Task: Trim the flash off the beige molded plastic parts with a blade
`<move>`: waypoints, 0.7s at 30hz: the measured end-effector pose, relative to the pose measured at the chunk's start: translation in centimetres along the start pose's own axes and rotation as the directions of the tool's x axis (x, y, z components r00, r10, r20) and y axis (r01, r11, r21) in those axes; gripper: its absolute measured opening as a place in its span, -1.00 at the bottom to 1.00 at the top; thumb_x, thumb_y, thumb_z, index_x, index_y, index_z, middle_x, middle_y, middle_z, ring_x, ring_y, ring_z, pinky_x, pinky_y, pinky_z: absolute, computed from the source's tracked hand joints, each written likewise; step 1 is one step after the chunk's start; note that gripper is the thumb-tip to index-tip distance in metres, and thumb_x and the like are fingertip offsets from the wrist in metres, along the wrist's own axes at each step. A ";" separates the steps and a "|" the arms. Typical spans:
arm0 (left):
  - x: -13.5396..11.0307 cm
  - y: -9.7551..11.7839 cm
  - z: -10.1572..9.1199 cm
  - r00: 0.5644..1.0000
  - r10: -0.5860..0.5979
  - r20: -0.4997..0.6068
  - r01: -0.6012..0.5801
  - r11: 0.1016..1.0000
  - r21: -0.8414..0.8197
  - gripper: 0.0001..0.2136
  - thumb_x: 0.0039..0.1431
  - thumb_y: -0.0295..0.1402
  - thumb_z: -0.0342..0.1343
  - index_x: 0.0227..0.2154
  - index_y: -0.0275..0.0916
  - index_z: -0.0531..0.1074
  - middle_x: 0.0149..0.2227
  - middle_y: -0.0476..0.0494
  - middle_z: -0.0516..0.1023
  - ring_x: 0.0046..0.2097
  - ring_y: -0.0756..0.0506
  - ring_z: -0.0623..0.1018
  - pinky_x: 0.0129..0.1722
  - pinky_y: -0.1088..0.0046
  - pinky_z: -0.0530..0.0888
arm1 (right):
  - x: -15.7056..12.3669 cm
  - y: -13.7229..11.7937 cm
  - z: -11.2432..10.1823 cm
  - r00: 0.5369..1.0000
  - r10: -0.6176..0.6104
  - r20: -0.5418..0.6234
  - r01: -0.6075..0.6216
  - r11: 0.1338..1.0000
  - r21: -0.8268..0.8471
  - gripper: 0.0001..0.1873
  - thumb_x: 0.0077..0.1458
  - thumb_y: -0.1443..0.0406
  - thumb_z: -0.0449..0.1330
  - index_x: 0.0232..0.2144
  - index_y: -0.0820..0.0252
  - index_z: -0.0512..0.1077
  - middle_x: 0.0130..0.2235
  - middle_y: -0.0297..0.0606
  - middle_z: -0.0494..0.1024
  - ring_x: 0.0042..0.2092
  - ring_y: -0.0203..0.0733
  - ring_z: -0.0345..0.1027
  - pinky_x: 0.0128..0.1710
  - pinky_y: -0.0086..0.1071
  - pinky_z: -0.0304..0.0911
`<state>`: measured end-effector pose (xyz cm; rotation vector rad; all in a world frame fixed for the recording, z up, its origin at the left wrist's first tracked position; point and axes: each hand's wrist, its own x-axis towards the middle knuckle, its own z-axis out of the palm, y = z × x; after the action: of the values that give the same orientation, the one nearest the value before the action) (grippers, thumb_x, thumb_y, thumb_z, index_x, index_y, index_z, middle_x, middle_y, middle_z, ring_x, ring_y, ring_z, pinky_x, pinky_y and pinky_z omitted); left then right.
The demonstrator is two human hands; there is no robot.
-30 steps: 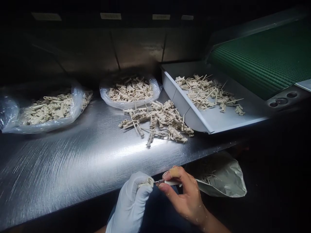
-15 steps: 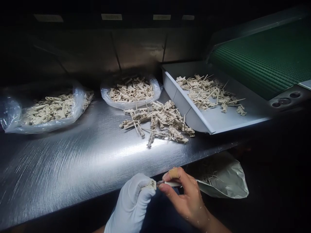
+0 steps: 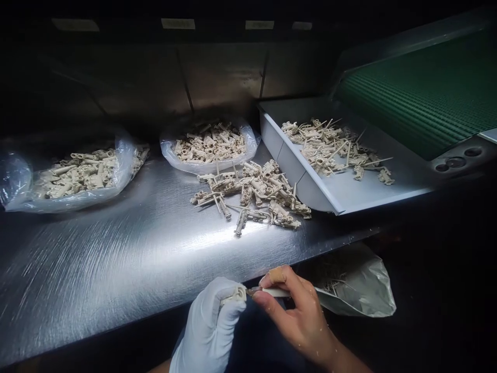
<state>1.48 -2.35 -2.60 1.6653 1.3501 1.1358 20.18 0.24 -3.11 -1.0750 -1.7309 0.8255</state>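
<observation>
My left hand (image 3: 212, 321), in a white glove, is closed around a small beige plastic part (image 3: 238, 294), with a rounded opening showing at its end. My bare right hand (image 3: 297, 311), with a tan bandage on one finger, pinches a small knife (image 3: 277, 292) with a whitish handle. The short blade points left at the plastic part's edge; whether they touch I cannot tell. Both hands are just in front of the table's near edge. Beyond them, a loose pile of beige plastic parts (image 3: 258, 191) lies on the metal table (image 3: 128, 259), some with thin sticks attached.
Two clear plastic bags, a left bag (image 3: 77, 206) and a middle bag (image 3: 205, 167), hold similar parts. A white tray (image 3: 368, 199) with more parts stands at right, below a green conveyor belt (image 3: 427, 93). Under the table edge, a pale bag (image 3: 368, 295) contains thin scraps.
The plastic part has turned in my left hand, so its rounded opening now shows. Both hands have shifted slightly up, and the left slightly leftward.
</observation>
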 end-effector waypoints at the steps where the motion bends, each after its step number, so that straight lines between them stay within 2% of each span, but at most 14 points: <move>1: 0.0 -0.1 0.0 1.000 0.016 -0.007 -0.016 1.000 0.015 -0.77 0.49 -0.26 -0.04 -0.28 -0.08 0.48 -0.37 0.06 0.55 -0.36 -0.01 0.56 -0.31 0.57 0.49 | 0.0 -0.1 -0.1 1.000 -0.007 -0.003 0.007 1.000 -0.019 -0.88 0.34 0.23 0.27 -0.23 0.09 0.41 -0.34 -0.40 0.54 -0.33 -0.28 0.51 -0.29 -0.51 0.44; 4: 0.2 -0.5 -0.1 0.992 0.119 -0.036 -0.116 0.991 0.070 -0.87 0.46 -0.32 0.04 -0.20 -0.05 0.48 -0.34 0.07 0.58 -0.34 0.00 0.58 -0.27 0.58 0.49 | 0.0 -0.2 -0.2 1.000 -0.012 -0.002 0.012 0.998 -0.069 -0.88 0.35 0.23 0.27 -0.24 0.11 0.40 -0.34 -0.38 0.55 -0.34 -0.27 0.52 -0.30 -0.49 0.44; 6: 0.4 -0.7 -0.3 0.989 0.144 -0.022 -0.142 0.986 0.085 -0.90 0.42 -0.37 0.09 -0.17 -0.04 0.50 -0.33 0.08 0.59 -0.33 0.00 0.58 -0.25 0.58 0.48 | 0.0 -0.2 0.0 1.000 -0.016 -0.007 0.015 0.996 -0.090 -0.87 0.37 0.22 0.25 -0.24 0.11 0.40 -0.35 -0.38 0.55 -0.35 -0.27 0.51 -0.32 -0.47 0.42; 7: 0.5 -0.6 -0.5 0.994 0.113 0.008 -0.113 0.991 0.066 -0.90 0.42 -0.37 0.09 -0.18 -0.05 0.50 -0.34 0.07 0.59 -0.34 0.00 0.58 -0.25 0.57 0.48 | 0.0 -0.2 0.2 0.999 -0.026 -0.017 0.025 0.995 -0.095 -0.87 0.39 0.22 0.23 -0.23 0.11 0.40 -0.36 -0.37 0.55 -0.36 -0.27 0.51 -0.32 -0.47 0.42; 9: 0.6 -0.4 -0.7 0.995 -0.045 0.085 0.048 0.998 -0.028 -0.83 0.44 -0.30 0.05 -0.29 -0.11 0.49 -0.40 0.06 0.54 -0.39 -0.01 0.54 -0.31 0.56 0.48 | 0.0 -0.1 0.5 0.997 -0.064 -0.052 0.059 0.994 -0.097 -0.87 0.42 0.21 0.19 -0.21 0.11 0.40 -0.36 -0.37 0.55 -0.36 -0.27 0.50 -0.32 -0.47 0.43; 11: 0.7 -0.1 -0.8 0.965 -0.212 0.155 0.234 0.961 -0.144 -0.69 0.47 -0.19 -0.01 -0.41 -0.15 0.44 -0.48 0.06 0.44 -0.45 -0.01 0.46 -0.39 0.54 0.45 | 0.0 0.0 0.8 0.992 -0.100 -0.072 0.093 0.992 -0.087 -0.86 0.44 0.19 0.17 -0.19 0.11 0.39 -0.35 -0.36 0.55 -0.35 -0.28 0.51 -0.31 -0.48 0.44; 13: 0.7 0.2 -0.8 0.940 -0.298 0.169 0.330 0.919 -0.214 -0.62 0.46 -0.11 -0.03 -0.46 -0.17 0.39 -0.50 0.07 0.37 -0.47 -0.01 0.40 -0.42 0.52 0.42 | 0.1 0.1 0.7 0.992 -0.117 -0.046 0.114 0.991 -0.064 -0.84 0.44 0.17 0.17 -0.18 0.11 0.39 -0.34 -0.35 0.56 -0.33 -0.27 0.52 -0.30 -0.49 0.45; 16: 0.8 0.3 -0.6 0.941 -0.311 0.132 0.334 0.912 -0.237 -0.62 0.44 -0.07 0.00 -0.45 -0.17 0.42 -0.48 0.06 0.38 -0.45 -0.02 0.39 -0.39 0.50 0.40 | 0.5 0.3 -0.3 0.987 -0.150 0.047 0.153 0.986 -0.059 -0.87 0.43 0.20 0.18 -0.14 0.12 0.41 -0.30 -0.33 0.59 -0.30 -0.27 0.55 -0.27 -0.48 0.46; 18: 0.9 0.2 -0.6 0.943 -0.309 0.120 0.330 0.914 -0.237 -0.64 0.43 -0.08 0.03 -0.43 -0.17 0.44 -0.46 0.05 0.42 -0.43 -0.02 0.40 -0.37 0.50 0.40 | 0.8 0.3 -1.3 0.975 -0.212 0.071 0.218 0.970 -0.105 -0.92 0.45 0.31 0.15 -0.06 0.16 0.41 -0.25 -0.29 0.63 -0.26 -0.27 0.55 -0.22 -0.47 0.44; 21: 1.1 0.2 -0.7 0.947 -0.295 0.126 0.318 0.918 -0.237 -0.68 0.40 -0.10 0.08 -0.42 -0.16 0.47 -0.43 0.04 0.48 -0.40 -0.04 0.45 -0.33 0.49 0.43 | 1.6 -0.3 -2.8 0.931 -0.344 0.120 0.364 0.887 -0.284 -0.76 0.46 0.45 0.02 0.01 0.22 0.45 -0.19 -0.20 0.65 -0.20 -0.23 0.54 -0.17 -0.36 0.37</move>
<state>0.99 -1.32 -1.98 1.2523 1.2945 0.9916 22.37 1.73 -1.25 -0.8879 -2.0788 0.3757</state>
